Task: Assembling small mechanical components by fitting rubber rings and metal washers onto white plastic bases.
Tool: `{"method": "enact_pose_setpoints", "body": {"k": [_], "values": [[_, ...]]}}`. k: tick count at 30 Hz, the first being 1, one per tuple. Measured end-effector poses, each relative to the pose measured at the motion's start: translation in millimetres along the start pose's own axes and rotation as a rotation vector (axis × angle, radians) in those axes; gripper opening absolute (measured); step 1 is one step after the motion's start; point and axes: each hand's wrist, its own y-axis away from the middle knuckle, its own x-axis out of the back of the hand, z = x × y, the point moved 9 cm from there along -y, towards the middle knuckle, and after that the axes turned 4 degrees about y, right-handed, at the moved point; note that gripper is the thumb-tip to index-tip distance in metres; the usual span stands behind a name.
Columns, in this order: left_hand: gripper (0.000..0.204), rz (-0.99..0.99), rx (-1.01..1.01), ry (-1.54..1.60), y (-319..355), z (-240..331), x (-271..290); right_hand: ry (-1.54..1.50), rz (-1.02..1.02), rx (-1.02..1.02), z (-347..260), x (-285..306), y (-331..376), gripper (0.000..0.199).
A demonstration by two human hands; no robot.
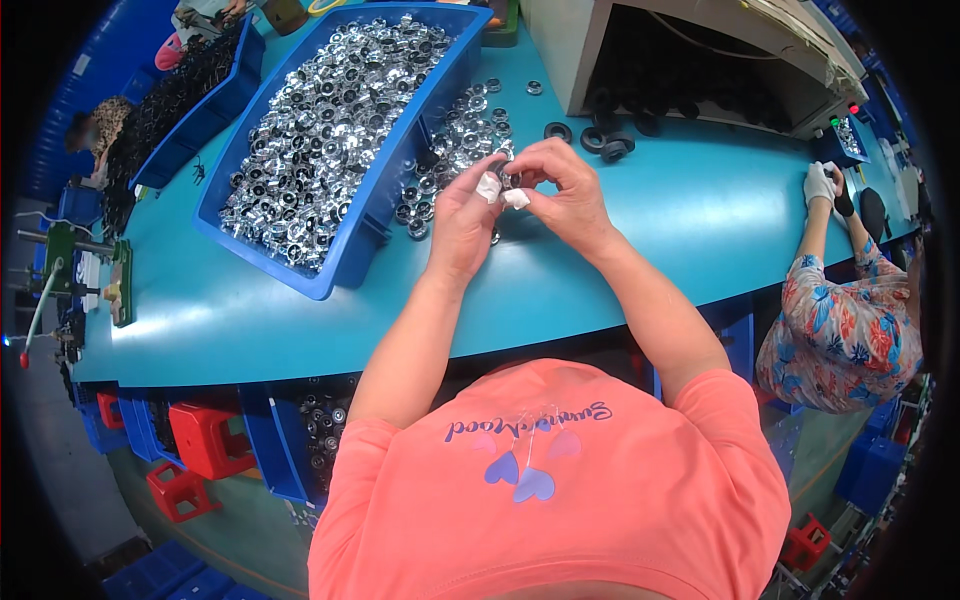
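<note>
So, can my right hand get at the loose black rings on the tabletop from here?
Probably yes: nothing visible blocks the tabletop between the right hand and the black rings, though that hand looks busy with a small round part.

Left grip (464,222) and right grip (572,200) hold a small round part (512,180).

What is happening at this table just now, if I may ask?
The person's left hand and right hand meet in front of them, fingers around a small round part. Shiny silver wheels lie loose on the teal table beside a blue bin heaped with more. Black rings lie farther right, by a pale box.
</note>
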Motion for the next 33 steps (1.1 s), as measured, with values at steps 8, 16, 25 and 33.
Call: {"method": "enact_pose_setpoints", "body": {"k": [8, 16, 25, 33], "values": [[0.044, 0.010, -0.136, -0.377, 4.1, 7.4, -15.6, 0.205, 0.016, 0.029, -4.6, -2.2, 3.2, 0.030], [0.029, 0.067, -0.187, -0.414, 3.9, 18.5, -10.7, -0.267, -0.053, -0.226, 23.5, -7.1, 2.5, 0.031], [0.022, 0.132, -0.232, -0.572, 10.5, 17.9, -5.4, -0.410, -0.207, -0.538, 56.1, -26.3, 17.8, 0.028], [0.017, 0.196, -0.289, -0.701, 17.1, 26.8, -13.6, -0.423, -0.104, -0.376, 53.0, -25.2, 18.5, 0.022]]}}
